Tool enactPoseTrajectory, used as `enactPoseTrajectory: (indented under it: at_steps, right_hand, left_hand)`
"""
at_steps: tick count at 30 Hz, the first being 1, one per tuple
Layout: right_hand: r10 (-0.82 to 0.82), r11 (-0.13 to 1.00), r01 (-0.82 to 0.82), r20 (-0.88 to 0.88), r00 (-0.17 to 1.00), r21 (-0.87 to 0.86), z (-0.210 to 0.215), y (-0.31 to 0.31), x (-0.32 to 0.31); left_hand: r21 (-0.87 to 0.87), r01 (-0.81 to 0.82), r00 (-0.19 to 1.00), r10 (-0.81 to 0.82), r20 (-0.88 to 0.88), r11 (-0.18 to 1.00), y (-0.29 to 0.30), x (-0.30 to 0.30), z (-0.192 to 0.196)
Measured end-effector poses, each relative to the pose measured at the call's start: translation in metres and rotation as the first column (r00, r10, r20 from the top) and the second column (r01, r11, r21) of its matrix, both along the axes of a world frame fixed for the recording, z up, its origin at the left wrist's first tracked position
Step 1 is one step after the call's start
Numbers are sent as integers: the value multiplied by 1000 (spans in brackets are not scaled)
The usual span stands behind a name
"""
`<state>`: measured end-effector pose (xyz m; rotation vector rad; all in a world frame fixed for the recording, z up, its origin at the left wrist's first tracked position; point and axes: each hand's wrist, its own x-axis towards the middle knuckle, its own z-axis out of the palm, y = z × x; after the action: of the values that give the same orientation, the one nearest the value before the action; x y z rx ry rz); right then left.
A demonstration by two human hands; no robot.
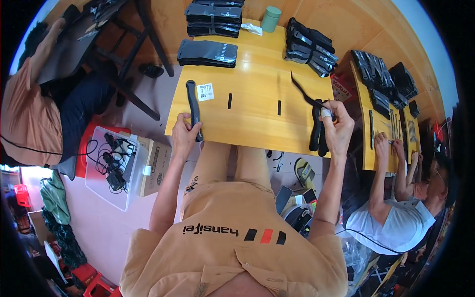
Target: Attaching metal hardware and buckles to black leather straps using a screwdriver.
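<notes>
A flat black strap with a slotted, rounded far end lies along the table's left side. My left hand is closed on its near end, thumb and fingers on either side. At the right edge my right hand is closed in a pinch around a thin dark strap, whose pointed free end reaches up and left. A white wrap covers one finger of that hand. More black straps lie beside and under these fingers, partly hidden. A white printed label sits next to the left strap.
Packaged black stacks and a bundle stand along the back of the yellow table, with a green canister. At left is a clear bin of cables. People sit at both sides; one works at the right table.
</notes>
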<state>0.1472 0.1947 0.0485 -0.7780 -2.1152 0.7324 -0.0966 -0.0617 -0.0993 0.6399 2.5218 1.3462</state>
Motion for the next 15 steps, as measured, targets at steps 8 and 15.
enactPoseTrajectory:
  at_steps: [8, 15]
  right_hand:
    - [30, 875, -152, -263, 964, -460, -9, -16, 1]
    - [216, 622, -430, -384, 898, -655, -15, -59, -4]
  left_hand:
    - [6, -150, 984, 150, -92, 989, 4, 16, 21]
    - [431, 196, 653, -445, 613, 881, 29, 69, 70]
